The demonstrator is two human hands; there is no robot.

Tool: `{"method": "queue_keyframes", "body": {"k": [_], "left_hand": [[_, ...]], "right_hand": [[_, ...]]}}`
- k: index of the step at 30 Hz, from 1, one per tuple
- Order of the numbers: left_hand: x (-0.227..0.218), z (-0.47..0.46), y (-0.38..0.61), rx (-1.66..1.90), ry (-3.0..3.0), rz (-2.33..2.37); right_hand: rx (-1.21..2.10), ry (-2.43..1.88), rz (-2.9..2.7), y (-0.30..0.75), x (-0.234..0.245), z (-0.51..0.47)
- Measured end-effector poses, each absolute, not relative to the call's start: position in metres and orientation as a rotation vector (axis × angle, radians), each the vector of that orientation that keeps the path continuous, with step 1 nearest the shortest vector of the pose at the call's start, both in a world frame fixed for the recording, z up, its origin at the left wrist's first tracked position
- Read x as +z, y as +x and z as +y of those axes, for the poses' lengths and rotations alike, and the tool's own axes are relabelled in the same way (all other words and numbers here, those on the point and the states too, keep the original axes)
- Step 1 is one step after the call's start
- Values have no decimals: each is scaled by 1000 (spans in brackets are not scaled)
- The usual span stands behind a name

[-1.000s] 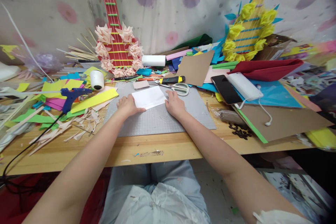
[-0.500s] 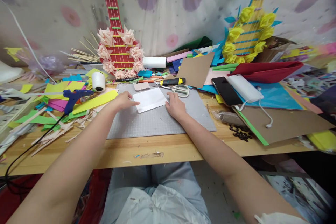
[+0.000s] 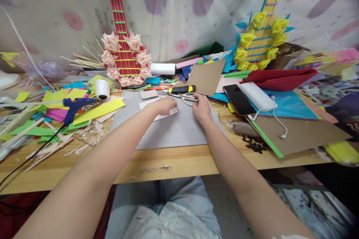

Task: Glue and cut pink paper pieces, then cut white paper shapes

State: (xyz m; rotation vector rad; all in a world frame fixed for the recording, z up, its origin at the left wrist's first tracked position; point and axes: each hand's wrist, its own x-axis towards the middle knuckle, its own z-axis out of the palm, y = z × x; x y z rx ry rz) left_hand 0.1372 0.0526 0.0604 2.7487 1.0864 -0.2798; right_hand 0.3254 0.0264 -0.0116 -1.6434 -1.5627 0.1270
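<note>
A folded-looking sheet of white paper [image 3: 146, 105] lies on the grey cutting mat [image 3: 179, 130], partly hidden under my left hand [image 3: 165, 106]. The fingers of that hand are curled together at the paper's right end; their tips are only partly visible. To its right, my right hand [image 3: 201, 107] has its fingers closed at the handles of a pair of scissors [image 3: 188, 99], which lie along the top of the mat with the blades toward the left. A small pale card block [image 3: 149, 94] rests just behind the paper.
Behind the mat lie a yellow-black utility knife [image 3: 182, 89] and brown cardboard [image 3: 206, 76]. A blue glue gun [image 3: 74, 108] stands left among paper scraps. At right are a phone [image 3: 238, 99] and a white power bank [image 3: 259, 95]. Two paper-flowered guitar models [image 3: 127, 63] lean at the back.
My left hand has moved right across the paper, from its left edge to its right end. My right hand has left the paper's edge and moved right and back to the scissors' handles.
</note>
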Motion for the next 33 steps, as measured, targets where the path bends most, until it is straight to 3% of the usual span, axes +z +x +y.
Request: {"method": "queue_keyframes", "body": {"k": [13, 20, 29, 33], "left_hand": [[78, 52, 169, -670, 2786, 1252], [90, 52, 155, -486, 2956, 999], [130, 59, 128, -290, 2706, 1189], [150, 66, 99, -160, 2577, 1304]], "right_hand": [[50, -1965, -1777, 323, -7, 32], [53, -2056, -1858, 322, 5, 34], [41, -2221, -2273, 324, 36, 51], [288, -2193, -2258, 333, 49, 43]]}}
